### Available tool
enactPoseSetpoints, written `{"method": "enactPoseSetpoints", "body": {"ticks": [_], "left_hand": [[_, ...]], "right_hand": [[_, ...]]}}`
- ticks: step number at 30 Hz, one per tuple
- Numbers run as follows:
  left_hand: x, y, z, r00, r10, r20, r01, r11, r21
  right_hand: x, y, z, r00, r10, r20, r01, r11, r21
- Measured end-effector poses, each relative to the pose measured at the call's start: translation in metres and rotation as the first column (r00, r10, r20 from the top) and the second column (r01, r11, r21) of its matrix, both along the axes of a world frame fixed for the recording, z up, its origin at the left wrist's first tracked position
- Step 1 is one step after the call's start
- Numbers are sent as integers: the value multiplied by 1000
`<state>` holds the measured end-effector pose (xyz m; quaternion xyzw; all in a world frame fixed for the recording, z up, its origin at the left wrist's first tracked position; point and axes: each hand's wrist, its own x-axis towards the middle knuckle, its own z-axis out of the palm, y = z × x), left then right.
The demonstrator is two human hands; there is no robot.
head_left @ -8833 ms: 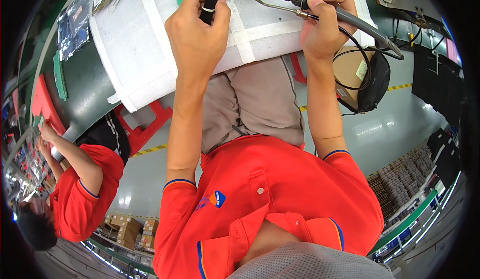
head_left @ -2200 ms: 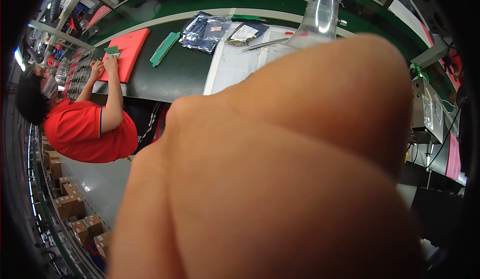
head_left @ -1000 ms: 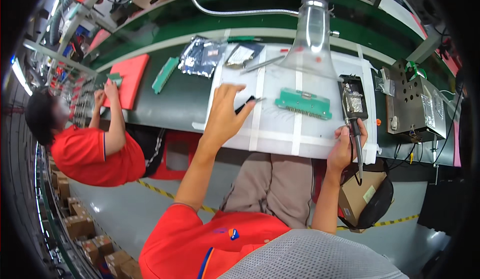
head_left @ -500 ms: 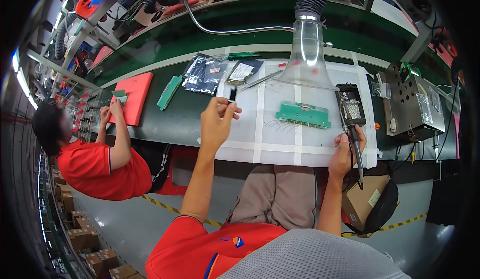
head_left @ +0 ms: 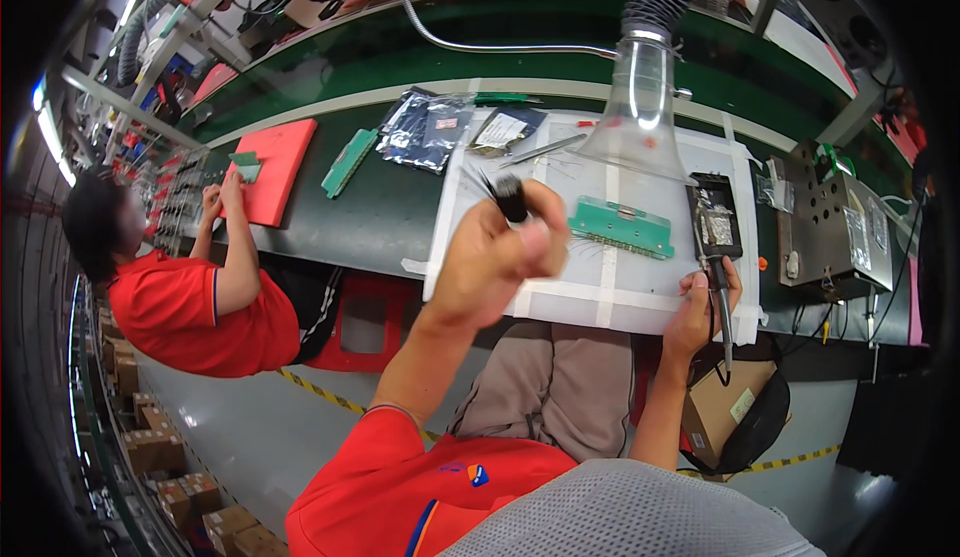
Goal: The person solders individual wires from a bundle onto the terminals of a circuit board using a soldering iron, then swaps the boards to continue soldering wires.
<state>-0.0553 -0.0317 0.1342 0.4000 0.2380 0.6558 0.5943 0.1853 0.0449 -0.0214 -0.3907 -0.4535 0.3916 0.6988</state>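
Raised over the near left of the white work mat (head_left: pixel 560 302), my left hand (head_left: pixel 500 257) is closed around a small black cylindrical piece (head_left: pixel 510 199). Thin dark strands show beside this piece; its exact kind is unclear. My right hand (head_left: pixel 700 307) grips a soldering iron (head_left: pixel 719 292) at the mat's right side, its upper end at a black tray (head_left: pixel 718 219) with silvery bits inside. Between both hands a green circuit board (head_left: pixel 622 227) lies on the mat, with a row of pins along its near edge and thin wires at its left.
A clear fume hood (head_left: pixel 640 117) hangs over the mat's back. Tweezers (head_left: pixel 545 149) and silvery bags (head_left: pixel 425 129) lie behind, with another green board (head_left: pixel 350 164) to the left. A metal box (head_left: pixel 835 217) stands right. A co-worker (head_left: pixel 205 307) sits left, by a red pad (head_left: pixel 280 172).
My left hand has come up closer and rightward with the black piece, which is now tilted. My right hand still holds the soldering iron at the tray. The whole view has shifted slightly.
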Motion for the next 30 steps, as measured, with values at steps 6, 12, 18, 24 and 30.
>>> {"method": "enactPoseSetpoints", "body": {"ticks": [6,12,18,24,30], "left_hand": [[34,-19,56,901,-433,-31,379,749,544],[56,-28,55,959,-234,157,116,835,538],[41,-20,67,984,-120,130,42,871,490],[6,-10,52,919,-383,-89,363,737,570],[-2,-8,37,950,-301,-83,303,822,482]], "right_hand": [[8,-6,2,999,-35,-8,35,999,-20],[9,-8,-5,1000,-7,4,7,999,-32],[8,-5,4,999,-44,-21,44,999,18],[-5,1,-1,998,48,-46,-49,999,-7],[4,-5,14,999,-53,10,53,999,3]]}}
